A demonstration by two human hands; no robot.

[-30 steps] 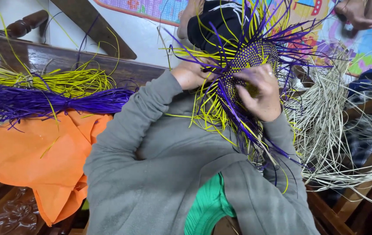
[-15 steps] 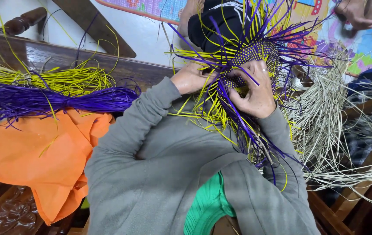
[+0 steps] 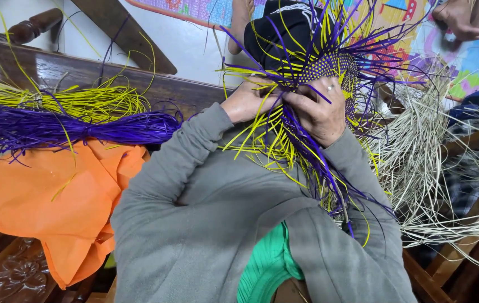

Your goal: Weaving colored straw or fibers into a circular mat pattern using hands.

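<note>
From my seat at the far end of this feed, I read the woven piece [image 3: 329, 70], a purple-and-yellow checkered panel, sitting in the upper middle of the frame, held up in front of the chest with loose strips fanning out of it in every direction. My right hand [image 3: 321, 112] lies directly below that panel, its back toward the camera and a ring showing on one finger; its fingers [image 3: 307, 101] are curled narrow around a bunch of strips at the panel's lower edge, pinching them rather than spread. My left hand [image 3: 245, 101] is just to the left of it, touching the same bunch, fingers folded in on the strands, though I cannot tell exactly which strip each one grips. The loose purple and yellow strips [image 3: 312, 163] run their long axis down and to the right from the fingers, trailing over the grey sleeve [image 3: 194, 185] toward the lower right. So the woven edge lies just above both hands, and the right hand is the nearer one to it. Well apart, at the left of the frame, a purple bundle [image 3: 71, 126] and a yellow bundle [image 3: 82, 101] lie across an orange cloth [image 3: 54, 196]; pale straw [image 3: 430, 163] heaps at the right.
</note>
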